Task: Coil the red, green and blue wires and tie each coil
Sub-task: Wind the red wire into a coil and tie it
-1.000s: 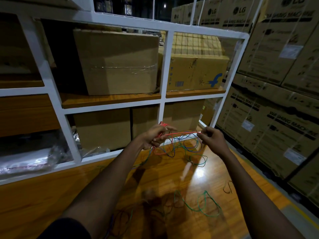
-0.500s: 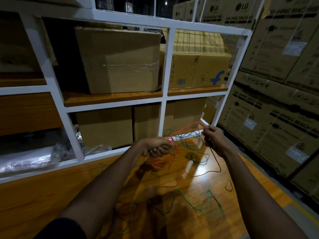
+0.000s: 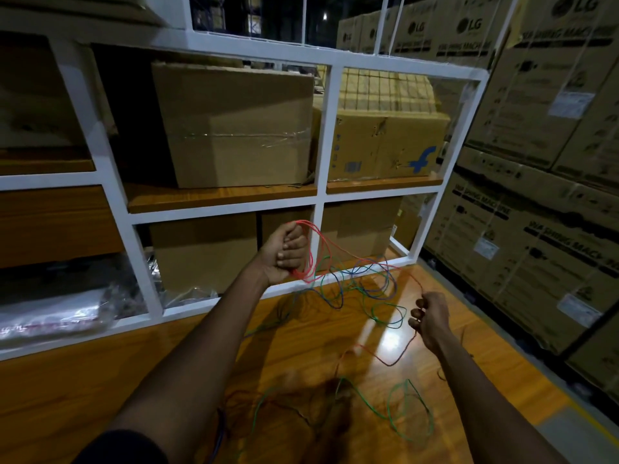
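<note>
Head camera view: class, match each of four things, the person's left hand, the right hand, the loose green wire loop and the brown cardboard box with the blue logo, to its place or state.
Column one:
1. left hand
2. right hand
3. loose green wire loop
4. brown cardboard box with blue logo

Column two:
A. stands on the upper board of the white rack
B. grips gathered loops of thin red wire
C. lies on the wooden surface, nearest the camera
D. pinches a single strand of that wire, low at right

Pairs: 1-B, 2-D, 3-C, 4-A.
</note>
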### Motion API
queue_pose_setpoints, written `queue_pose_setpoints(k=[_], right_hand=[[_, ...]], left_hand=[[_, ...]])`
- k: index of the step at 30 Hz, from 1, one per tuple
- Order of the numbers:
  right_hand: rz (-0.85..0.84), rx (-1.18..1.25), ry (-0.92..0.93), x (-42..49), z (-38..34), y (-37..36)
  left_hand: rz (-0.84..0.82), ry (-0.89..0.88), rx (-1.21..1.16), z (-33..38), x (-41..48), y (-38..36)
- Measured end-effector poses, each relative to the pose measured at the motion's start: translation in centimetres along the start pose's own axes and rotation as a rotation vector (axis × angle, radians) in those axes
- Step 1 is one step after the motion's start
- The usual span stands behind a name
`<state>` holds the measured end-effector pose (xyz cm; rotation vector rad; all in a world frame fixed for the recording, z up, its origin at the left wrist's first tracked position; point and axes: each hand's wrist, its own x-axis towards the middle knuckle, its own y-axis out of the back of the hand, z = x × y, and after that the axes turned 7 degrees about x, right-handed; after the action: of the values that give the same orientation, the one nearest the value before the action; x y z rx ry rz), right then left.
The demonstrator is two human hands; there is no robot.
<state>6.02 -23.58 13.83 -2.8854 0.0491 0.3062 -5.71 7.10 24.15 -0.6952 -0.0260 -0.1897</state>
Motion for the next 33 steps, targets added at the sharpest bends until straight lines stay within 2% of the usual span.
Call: queue_pose_setpoints(k=[2, 3, 5, 7, 9, 14, 16, 19, 22, 25, 27, 31, 33], right_hand=[[-0.019, -0.439, 0.181, -0.1, 0.4, -1.1], [-0.098, -0.706, 0.267, -0.1, 0.5, -1.5], [-0.366, -1.14, 0.338, -0.1, 0.1, -2.5], [-0.618, -1.379, 0.341, -0.7, -0.9, -3.8], [-0.78, -1.458, 0.382, -1.8, -2.1, -4.8], [-0.963, -0.936, 0.372, -4.5, -5.2, -6.0], [-0.94, -0.785, 0.388, -6.0, -6.5, -6.6], [-0.801, -0.584, 0.426, -7.9, -8.3, -7.2], [-0.654, -0.563, 0.511, -7.9, -9.3, -7.5], [-0.547, -0.575, 0.499, -7.3, -9.1, -8.0], [-0.496, -0.6, 0.404, -7.0, -8.8, -8.1], [-0.612, -0.424, 0.136, -5.9, -7.9, -7.6], [-0.585, -0.346, 0.114, -5.5, -7.4, -7.7]], left_hand=[[0.1, -0.058, 0.033, -0.3, 0.5, -0.7], [0.171, -0.087, 0.082, -0.3, 0.7, -1.0], [0.311, -0.129, 0.188, -0.3, 1.2, -1.3], [0.41, -0.147, 0.225, -0.5, 1.4, -1.7], [0.423, -0.151, 0.196, -0.6, 1.4, -2.1], [0.358, -0.06, 0.295, -1.0, 1.5, -2.1], [0.336, 0.003, 0.339, -1.6, 1.5, -1.7], [0.302, 0.1, 0.462, -2.6, 1.2, -1.2], [0.242, 0.174, 0.507, -3.5, 1.0, -1.1], [0.173, 0.227, 0.554, -3.8, 0.7, -1.4], [0.176, 0.228, 0.62, -3.8, 0.5, -2.0], [0.173, 0.19, 0.741, -3.7, 0.5, -2.2], [0.136, 0.22, 0.779, -3.8, 0.5, -1.9]])
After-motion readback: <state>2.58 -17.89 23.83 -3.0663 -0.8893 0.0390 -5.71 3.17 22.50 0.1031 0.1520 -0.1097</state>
